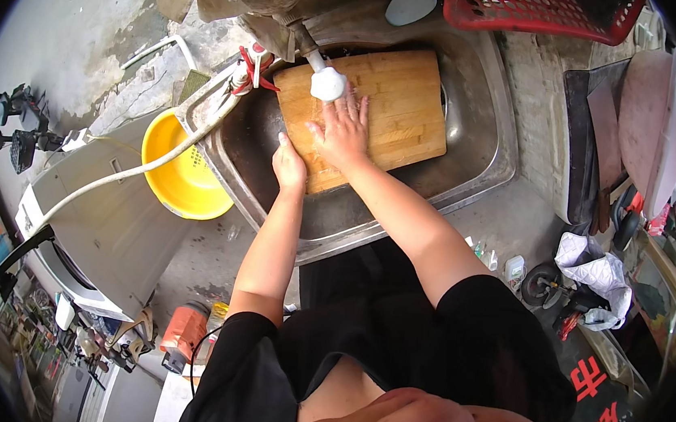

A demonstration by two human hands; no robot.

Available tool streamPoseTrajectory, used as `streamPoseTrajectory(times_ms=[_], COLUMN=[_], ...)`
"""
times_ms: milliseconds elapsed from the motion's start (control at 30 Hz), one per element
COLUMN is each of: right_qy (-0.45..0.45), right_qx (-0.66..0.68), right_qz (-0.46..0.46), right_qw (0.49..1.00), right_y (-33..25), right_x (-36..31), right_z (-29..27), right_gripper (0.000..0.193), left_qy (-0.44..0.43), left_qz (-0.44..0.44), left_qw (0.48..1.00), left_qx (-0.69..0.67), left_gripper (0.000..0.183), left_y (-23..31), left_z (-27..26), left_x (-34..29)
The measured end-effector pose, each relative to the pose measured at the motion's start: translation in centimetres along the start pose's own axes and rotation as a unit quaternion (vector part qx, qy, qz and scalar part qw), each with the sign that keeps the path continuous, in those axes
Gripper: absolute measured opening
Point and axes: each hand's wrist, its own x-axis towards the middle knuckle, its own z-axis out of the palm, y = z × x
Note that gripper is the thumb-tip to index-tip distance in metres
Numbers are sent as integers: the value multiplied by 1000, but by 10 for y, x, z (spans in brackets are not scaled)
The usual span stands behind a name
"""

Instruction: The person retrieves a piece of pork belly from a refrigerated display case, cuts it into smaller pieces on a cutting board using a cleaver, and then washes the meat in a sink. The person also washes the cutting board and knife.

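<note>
A wooden cutting board (402, 95) lies tilted in the metal sink (488, 136). At its near left edge my left hand (289, 166) grips the board, with part of the fingers hidden. My right hand (344, 133) presses flat on the wet-looking wood, fingers stretched out and slightly apart. Just above those fingertips hangs the white round head of the faucet (328, 85), and it hides a bit of the board.
A yellow plastic basin (165, 163) stands left of the sink, crossed by a pale hose (126, 174). Red cord (252, 71) is tied by the faucet. Beyond the sink sits a red perforated basket (536, 12). A white washing machine (100, 229) is at left.
</note>
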Motion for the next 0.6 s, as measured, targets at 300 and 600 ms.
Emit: streamPoseTrajectory(times_ms=[300,600], right_qy=[29,-26], right_qx=[-64,59], right_qz=[220,-165], right_qw=[973,984], right_y=[130,-26], right_x=[-8,27], right_z=[-10,-2], right_gripper=[71,69], left_qy=[65,67], left_qz=[47,9], left_qw=[996,996], left_qx=[46,-54], left_gripper=[61,62], left_y=[-9,3], left_z=[3,8], left_x=[-2,-2])
